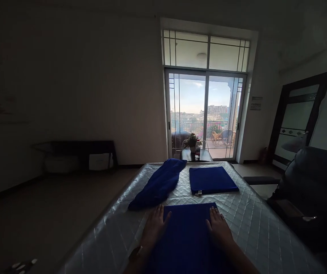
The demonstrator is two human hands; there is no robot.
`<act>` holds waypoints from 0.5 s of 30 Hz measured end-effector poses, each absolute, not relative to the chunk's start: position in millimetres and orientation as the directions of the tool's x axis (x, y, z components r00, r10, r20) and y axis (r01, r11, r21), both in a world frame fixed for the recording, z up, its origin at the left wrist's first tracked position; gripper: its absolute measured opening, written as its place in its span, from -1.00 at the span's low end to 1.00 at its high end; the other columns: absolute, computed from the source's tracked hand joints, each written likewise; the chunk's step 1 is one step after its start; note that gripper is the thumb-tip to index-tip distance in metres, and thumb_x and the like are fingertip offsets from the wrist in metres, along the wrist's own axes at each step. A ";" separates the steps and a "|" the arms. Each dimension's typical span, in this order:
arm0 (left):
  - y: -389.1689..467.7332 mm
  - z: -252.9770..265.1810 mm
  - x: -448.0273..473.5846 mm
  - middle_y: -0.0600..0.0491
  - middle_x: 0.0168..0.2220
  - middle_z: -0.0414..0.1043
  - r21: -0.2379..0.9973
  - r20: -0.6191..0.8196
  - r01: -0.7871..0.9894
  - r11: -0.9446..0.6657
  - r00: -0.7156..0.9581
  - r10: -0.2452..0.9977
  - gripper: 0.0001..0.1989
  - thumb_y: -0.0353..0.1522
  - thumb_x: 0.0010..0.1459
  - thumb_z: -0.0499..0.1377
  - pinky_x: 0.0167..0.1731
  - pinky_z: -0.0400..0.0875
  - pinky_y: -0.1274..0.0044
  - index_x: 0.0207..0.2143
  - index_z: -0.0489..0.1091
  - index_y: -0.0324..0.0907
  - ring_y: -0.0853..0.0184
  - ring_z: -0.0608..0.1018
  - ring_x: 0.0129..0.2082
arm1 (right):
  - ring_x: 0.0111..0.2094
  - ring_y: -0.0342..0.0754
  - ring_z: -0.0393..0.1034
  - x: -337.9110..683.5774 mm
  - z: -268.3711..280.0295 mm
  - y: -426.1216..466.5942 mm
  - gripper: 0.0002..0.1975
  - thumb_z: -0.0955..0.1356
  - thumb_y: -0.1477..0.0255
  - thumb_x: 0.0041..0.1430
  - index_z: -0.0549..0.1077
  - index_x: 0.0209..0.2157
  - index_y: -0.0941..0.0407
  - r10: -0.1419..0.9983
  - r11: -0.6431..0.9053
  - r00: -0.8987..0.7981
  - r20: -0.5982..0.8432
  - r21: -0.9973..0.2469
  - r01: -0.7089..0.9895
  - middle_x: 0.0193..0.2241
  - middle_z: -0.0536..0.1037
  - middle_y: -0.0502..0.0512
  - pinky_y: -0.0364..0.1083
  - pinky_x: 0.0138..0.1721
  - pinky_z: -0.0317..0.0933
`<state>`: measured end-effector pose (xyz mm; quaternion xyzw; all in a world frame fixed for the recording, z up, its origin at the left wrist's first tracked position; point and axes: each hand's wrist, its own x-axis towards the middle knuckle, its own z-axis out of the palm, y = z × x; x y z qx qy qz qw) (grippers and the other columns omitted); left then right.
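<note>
A flat blue cloth (187,236) lies before me on a table with a shiny quilted cover (251,224). My left hand (155,224) rests along its left edge, fingers stretched forward. On the opposite edge lies my right hand (218,224), its fingers also extended and the thumb apart. Neither hand grasps the fabric. Beyond the left hand is a loosely bunched blue cloth (160,182), set diagonally. A neatly folded blue cloth (213,180) with a small white tag sits farther off to the right.
Past the far table edge stands a small dark table (206,155) with a potted plant (192,142), before a glass sliding door (206,114). A black armchair (314,190) is on the right. Along the left wall is a low dark rack (77,152).
</note>
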<state>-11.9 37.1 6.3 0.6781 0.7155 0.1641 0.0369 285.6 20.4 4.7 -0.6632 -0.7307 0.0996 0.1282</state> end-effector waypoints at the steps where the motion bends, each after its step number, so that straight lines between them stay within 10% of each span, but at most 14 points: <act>1: 37.8 6.1 -11.7 -0.24 0.44 0.04 0.283 0.163 0.959 0.030 -0.079 0.983 -0.10 0.10 0.30 -0.30 0.40 0.04 0.25 0.37 0.06 -0.44 0.08 0.12 0.44 | 0.46 0.02 -0.23 286.5 4.8 20.9 -0.26 0.00 0.15 0.34 -0.04 0.42 0.27 0.995 0.100 -0.090 0.047 -0.321 0.942 0.45 -0.06 0.15 0.05 0.44 -0.25; 15: 54.4 -2.7 -7.7 -0.32 0.36 0.18 0.090 0.214 0.993 0.079 -0.097 0.972 -0.14 0.06 0.33 -0.25 0.33 0.20 0.24 0.30 0.19 -0.49 0.04 0.30 0.36 | 0.46 0.01 -0.25 292.2 7.9 17.2 -0.30 0.00 0.20 0.35 -0.04 0.42 0.24 0.993 0.114 -0.104 0.046 -0.379 0.918 0.46 -0.08 0.12 0.07 0.44 -0.30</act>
